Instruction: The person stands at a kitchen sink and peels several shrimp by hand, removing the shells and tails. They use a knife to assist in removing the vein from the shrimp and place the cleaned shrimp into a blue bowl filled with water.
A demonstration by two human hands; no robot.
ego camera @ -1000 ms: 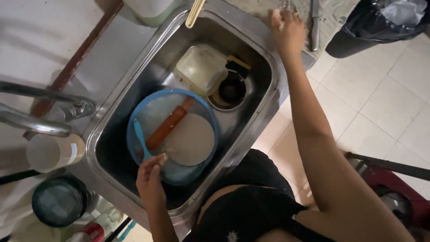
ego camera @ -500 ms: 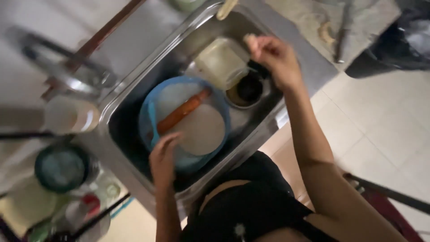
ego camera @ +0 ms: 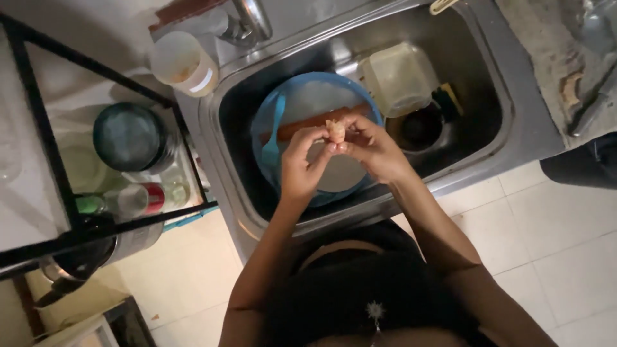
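Note:
Both hands meet over the steel sink (ego camera: 501, 138) and pinch a small pale lump of dough (ego camera: 335, 130) between their fingertips. My left hand (ego camera: 301, 164) holds it from the left, my right hand (ego camera: 371, 149) from the right. Below them a blue basin (ego camera: 292, 103) lies in the sink with a wooden rolling pin (ego camera: 302, 125), a round pale board (ego camera: 337, 173) and a light blue spoon (ego camera: 272, 138) inside it.
A clear plastic container (ego camera: 398, 78) and a dark drain (ego camera: 419, 127) lie at the sink's right. A tap (ego camera: 250, 19) and a white cup (ego camera: 185, 63) stand at the far rim. A black metal rack (ego camera: 83, 212) with jars and a dark lidded pot (ego camera: 128, 138) is at left.
My right hand came back from the counter on the far right to the sink's middle. My left hand rose to meet it, and both now hold the dough lump. The view shifted left.

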